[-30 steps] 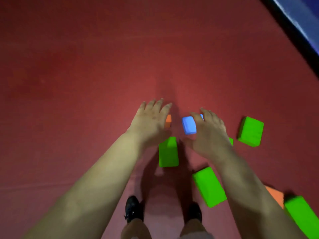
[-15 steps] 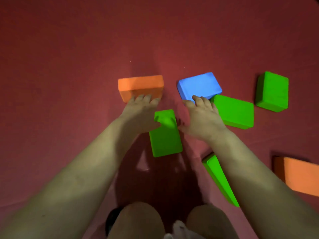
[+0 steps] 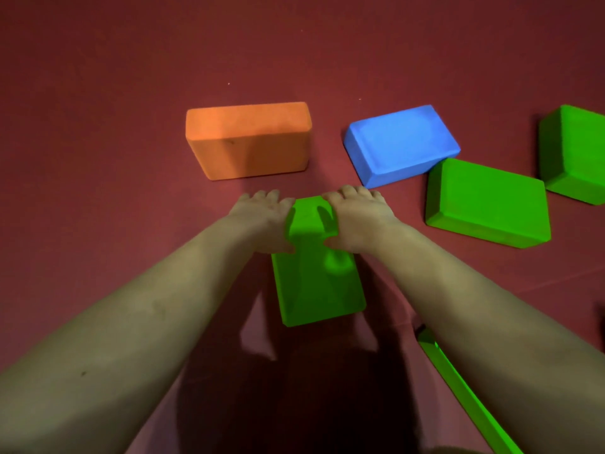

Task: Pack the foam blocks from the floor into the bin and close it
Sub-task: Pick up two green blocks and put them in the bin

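Both hands grab the far end of a green foam block (image 3: 314, 283) on the red floor (image 3: 98, 126). The left hand (image 3: 262, 221) and right hand (image 3: 357, 221) curl their fingers over its sides, fingertips hidden. Beyond lie an orange block (image 3: 248, 139) and a blue block (image 3: 399, 142). Another green block (image 3: 487, 201) touches the blue one. A third green block (image 3: 576, 152) is cut off at the edge. One arm hides most of a green piece (image 3: 458, 388).

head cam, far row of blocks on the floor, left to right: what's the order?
orange block → blue block → large green block → green block at the right edge. The green block gripped by the left hand and right hand lies nearer, so it is left out.
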Demonstrator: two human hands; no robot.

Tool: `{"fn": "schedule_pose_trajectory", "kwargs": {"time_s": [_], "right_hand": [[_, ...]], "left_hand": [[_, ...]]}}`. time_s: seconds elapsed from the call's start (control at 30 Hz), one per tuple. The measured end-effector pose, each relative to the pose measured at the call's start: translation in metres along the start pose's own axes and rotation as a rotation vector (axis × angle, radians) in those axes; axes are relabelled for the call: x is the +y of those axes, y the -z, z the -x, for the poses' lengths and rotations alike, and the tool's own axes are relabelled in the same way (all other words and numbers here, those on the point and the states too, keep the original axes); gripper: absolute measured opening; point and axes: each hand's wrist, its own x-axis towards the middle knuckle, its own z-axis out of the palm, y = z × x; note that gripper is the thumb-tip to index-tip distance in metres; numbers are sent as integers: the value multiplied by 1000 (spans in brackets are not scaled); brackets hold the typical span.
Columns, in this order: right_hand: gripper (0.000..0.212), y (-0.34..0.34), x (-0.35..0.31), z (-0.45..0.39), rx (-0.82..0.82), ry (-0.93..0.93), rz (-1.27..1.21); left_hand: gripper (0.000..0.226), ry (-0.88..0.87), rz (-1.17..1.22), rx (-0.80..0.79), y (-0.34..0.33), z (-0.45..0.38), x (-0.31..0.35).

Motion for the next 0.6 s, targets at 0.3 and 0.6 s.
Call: {"fn": "schedule_pose_trajectory", "kwargs": {"time_s": [0.3, 0.6], "right_hand": [[113, -26, 14, -65, -194, 54, -119], [110, -50, 18, -68, -251, 39, -184]], "left_hand": [[116, 81, 89, -112, -29, -46, -11], [107, 95, 155, -161, -47, -45, 1]]}}
